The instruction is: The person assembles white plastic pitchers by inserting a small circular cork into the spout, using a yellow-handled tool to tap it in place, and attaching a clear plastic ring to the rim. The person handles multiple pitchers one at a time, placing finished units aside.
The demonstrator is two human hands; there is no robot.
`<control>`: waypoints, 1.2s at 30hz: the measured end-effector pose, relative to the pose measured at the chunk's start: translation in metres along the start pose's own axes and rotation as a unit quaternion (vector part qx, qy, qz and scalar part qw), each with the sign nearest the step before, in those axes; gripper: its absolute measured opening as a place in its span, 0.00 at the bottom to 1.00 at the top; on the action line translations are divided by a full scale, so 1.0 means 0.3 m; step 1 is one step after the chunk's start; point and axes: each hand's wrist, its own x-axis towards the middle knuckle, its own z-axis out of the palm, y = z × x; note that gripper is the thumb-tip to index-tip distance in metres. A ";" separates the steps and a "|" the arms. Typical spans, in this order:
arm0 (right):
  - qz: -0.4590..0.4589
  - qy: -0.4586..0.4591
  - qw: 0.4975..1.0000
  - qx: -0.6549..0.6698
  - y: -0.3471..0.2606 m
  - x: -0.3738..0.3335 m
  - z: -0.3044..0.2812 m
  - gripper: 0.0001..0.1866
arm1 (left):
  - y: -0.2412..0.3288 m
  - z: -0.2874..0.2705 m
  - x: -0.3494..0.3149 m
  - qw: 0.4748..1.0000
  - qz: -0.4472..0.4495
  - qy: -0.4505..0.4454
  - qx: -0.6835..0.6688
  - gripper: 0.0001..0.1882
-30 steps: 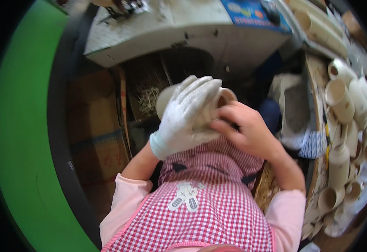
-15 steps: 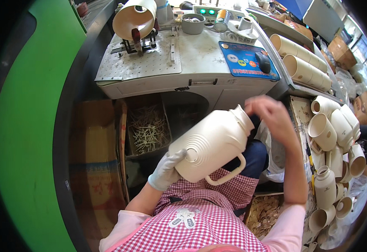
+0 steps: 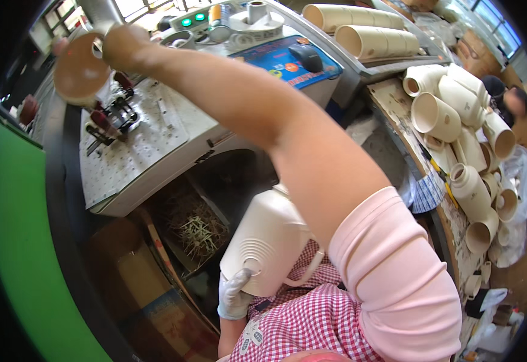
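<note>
In the head view my left hand (image 3: 236,294), in a pale glove, holds a cream plastic jug body (image 3: 263,241) near its ringed end, the thumb on a round spot. The jug has a side handle and lies tilted over my lap; my right arm covers part of its neck. My right hand (image 3: 126,48), bare and blurred, is stretched far forward to the left. It is curled against the side of a cream cylindrical vessel (image 3: 82,72), whose wide round end faces me. Its fingers are partly hidden. Just below that vessel stands a dark clamp fixture (image 3: 115,117) on a perforated metal plate (image 3: 161,130).
A blue mouse pad (image 3: 266,57) with a black mouse (image 3: 306,57) lies on the machine top. Long cream tubes (image 3: 375,42) rest beyond it. Several cream jugs and cups (image 3: 435,114) crowd the right-hand bench. Below the machine, a box holds thin pale scraps (image 3: 200,235).
My right hand has left the jug's neck and reached across to the cylindrical vessel at the fixture. My left hand still holds the jug. The whole view has turned.
</note>
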 end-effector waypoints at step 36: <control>0.245 0.207 0.837 -0.443 1.656 -0.768 -0.826 0.19 | 0.010 0.077 0.222 0.992 0.026 0.097 0.072 0.44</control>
